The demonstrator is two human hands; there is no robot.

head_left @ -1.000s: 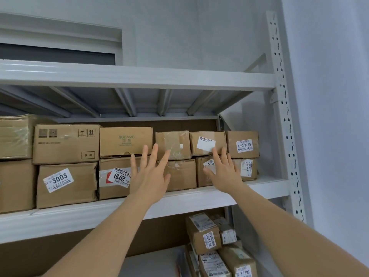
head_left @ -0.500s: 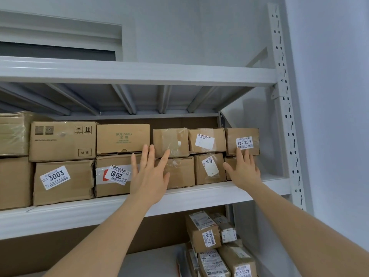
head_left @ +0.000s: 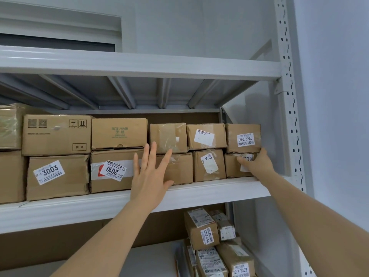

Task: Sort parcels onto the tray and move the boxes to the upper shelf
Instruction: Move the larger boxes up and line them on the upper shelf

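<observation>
A grey metal shelf (head_left: 199, 193) against a pale wall carries cardboard boxes in two tiers. At the far right end, the right hand (head_left: 257, 165) grips the bottom box (head_left: 232, 166), thumb across its front, fingers round its right side (its label is mostly covered). The left hand (head_left: 150, 176) hovers with fingers spread, in front of the taped box (head_left: 179, 168). More parcels (head_left: 201, 229) sit on the level below.

White wall (head_left: 199, 27), dark window (head_left: 50, 42)
</observation>
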